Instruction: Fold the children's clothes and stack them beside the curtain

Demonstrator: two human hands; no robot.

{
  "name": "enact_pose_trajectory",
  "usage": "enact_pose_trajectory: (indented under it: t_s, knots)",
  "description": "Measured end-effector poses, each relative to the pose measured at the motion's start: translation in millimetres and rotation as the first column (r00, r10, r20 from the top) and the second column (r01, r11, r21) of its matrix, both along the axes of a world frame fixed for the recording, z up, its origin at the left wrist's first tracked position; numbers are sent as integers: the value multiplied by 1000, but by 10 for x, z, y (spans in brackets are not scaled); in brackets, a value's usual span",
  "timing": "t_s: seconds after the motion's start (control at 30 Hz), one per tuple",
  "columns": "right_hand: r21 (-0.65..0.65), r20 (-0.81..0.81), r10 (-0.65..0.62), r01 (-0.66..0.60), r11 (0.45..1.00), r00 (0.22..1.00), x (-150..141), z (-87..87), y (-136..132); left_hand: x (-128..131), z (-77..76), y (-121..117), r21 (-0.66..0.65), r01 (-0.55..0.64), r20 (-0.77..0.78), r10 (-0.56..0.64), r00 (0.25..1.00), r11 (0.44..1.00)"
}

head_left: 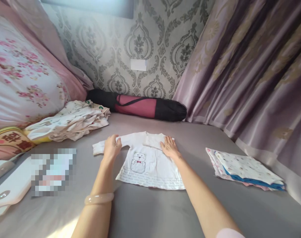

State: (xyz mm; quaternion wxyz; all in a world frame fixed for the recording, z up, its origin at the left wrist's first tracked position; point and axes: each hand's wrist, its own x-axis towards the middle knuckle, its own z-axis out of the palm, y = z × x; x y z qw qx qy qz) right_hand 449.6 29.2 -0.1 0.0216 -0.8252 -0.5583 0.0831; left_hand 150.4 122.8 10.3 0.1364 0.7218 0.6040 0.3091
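White shirt (155, 168) lies nearer us than the long bag (137, 106); our right hand (169, 147) presses its folded sleeve (150, 142), fingers (169, 140) flat and open; our left hand (112, 145) bends over the other sleeve (98, 148), grip unclear.

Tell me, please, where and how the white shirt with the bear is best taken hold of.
Probably by the cuff of the outstretched sleeve, pinched from the left: it lies flat and pokes out beyond the left hand. The other sleeve is folded across the white shirt, under the right hand, so offers less free edge.
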Motion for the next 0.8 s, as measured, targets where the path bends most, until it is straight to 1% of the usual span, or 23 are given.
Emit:
enact_pose_trajectory:
  t_s: [0.1, 0.17, 0.27, 0.33, 0.4, 0.47, 0.6, 0.7, 0.8]
  knots:
    - [-57, -26, -34, 32, 998, 999, -67, 84, 76, -167, 88, 23, -52, -133, 19, 134, 991, 990]
    - [-22, -9, -8, 8, 1000, 1000, -198, 148, 146, -284, 133, 24, -104, -248, 28, 252, 967, 963]
    - [76, -18, 124, -123, 990, 992, -489, 213, 271, -454, 147, 15, -164, -400, 45, 412, 910, 902]
    - [117, -50, 202, -195, 974, 978, -679, 214, 355, -547, 122, 14, -199, -452, 49, 470, 881, 869]
    - [152, -57, 238, -228, 962, 969, -820, 174, 423, -615, 86, 20, -243, -467, 46, 491, 870, 850]
    - [162, -55, 241, -230, 960, 969, -899, 103, 464, -656, 58, 28, -281, -462, 30, 489, 872, 841]
    - [143, -62, 232, -222, 965, 971, -930, -29, 482, -689, 52, 42, -328, -452, -51, 462, 885, 830]
    - [144, -61, 230, -220, 965, 971, -924, -60, 481, -702, 64, 52, -342, -441, -92, 438, 894, 829]
    - [130, -70, 223, -213, 968, 972, -929, -49, 478, -718, 62, 65, -358, -449, -126, 434, 892, 819]
